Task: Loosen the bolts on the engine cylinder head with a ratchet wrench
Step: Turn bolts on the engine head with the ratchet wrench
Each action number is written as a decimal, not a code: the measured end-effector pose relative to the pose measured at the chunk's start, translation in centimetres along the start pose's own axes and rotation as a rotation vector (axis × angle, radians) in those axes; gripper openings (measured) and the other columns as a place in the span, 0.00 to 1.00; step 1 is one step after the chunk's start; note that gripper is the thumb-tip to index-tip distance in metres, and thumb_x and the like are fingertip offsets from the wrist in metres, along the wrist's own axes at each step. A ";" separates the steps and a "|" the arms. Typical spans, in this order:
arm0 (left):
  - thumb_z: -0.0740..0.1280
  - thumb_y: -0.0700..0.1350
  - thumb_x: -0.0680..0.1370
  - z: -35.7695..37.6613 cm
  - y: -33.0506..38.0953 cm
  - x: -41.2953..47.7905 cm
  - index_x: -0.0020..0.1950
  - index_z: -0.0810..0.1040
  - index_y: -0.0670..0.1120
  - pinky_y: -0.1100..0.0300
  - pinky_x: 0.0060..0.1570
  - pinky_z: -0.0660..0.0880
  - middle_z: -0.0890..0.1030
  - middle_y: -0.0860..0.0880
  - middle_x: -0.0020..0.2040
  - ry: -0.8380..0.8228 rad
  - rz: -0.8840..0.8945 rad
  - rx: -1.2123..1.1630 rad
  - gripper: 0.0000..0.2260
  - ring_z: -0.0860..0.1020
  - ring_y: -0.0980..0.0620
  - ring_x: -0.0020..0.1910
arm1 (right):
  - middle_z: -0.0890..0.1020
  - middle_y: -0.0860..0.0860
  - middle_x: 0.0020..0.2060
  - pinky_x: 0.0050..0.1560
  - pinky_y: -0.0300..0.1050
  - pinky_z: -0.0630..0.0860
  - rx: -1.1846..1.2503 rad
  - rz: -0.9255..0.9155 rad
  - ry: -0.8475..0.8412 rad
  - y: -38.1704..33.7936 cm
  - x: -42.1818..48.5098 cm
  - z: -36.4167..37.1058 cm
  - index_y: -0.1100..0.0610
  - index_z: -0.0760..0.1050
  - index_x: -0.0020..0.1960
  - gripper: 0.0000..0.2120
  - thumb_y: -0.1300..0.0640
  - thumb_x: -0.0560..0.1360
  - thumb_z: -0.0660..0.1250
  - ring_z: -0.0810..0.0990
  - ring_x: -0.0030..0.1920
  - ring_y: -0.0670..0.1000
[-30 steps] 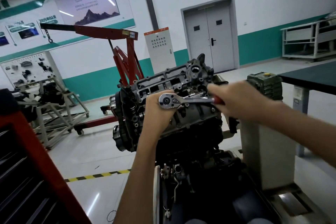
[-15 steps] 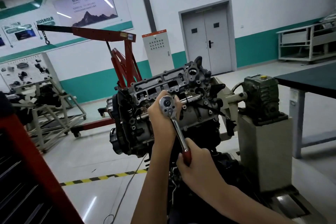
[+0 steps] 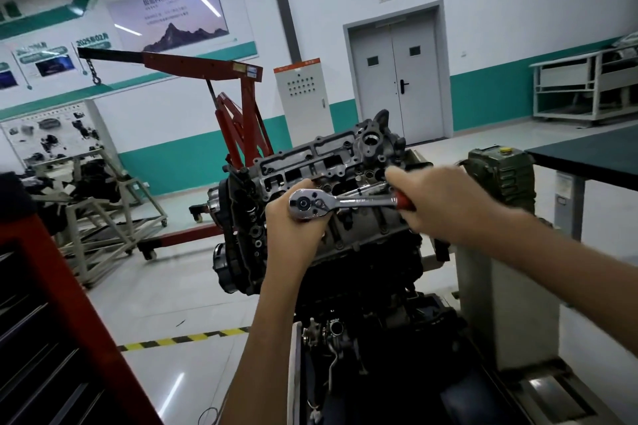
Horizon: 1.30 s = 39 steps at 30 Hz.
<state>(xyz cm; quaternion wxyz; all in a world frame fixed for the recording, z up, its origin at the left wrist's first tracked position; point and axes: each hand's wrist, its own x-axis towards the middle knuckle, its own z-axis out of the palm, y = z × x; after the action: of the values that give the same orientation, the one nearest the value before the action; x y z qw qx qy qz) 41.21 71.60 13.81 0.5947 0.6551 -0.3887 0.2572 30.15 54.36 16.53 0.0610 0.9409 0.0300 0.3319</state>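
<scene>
Half a second ago the handle of our ratchet wrench (image 3: 341, 203) hung down toward us. Now it lies out to the right again, nearly level, so we have swung it back through roughly a quarter turn. Our left hand (image 3: 297, 228) is wrapped under the ratchet head, steadying it against the near side of the cylinder head (image 3: 310, 162), and our right hand (image 3: 438, 203) is clamped round the red grip. The socket and bolt are hidden behind the left hand, so we cannot tell how far the bolt has backed out. We judge this the return stroke of a ratcheting cycle, with another pull to come.
</scene>
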 end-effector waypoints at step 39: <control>0.64 0.26 0.69 0.9 0.8 1.1 0.27 0.64 0.43 0.62 0.30 0.61 0.65 0.52 0.26 -0.061 0.027 -0.012 0.17 0.62 0.59 0.29 | 0.69 0.43 0.25 0.23 0.31 0.68 0.366 -0.001 -0.094 -1.5 -2.7 3.0 0.51 0.64 0.41 0.09 0.61 0.72 0.62 0.69 0.22 0.39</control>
<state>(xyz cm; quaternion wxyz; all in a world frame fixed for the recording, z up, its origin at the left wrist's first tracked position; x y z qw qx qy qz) 41.07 70.52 15.00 0.5829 0.6538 -0.4169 0.2428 29.96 55.27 12.34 -0.1095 0.9508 0.0877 0.2763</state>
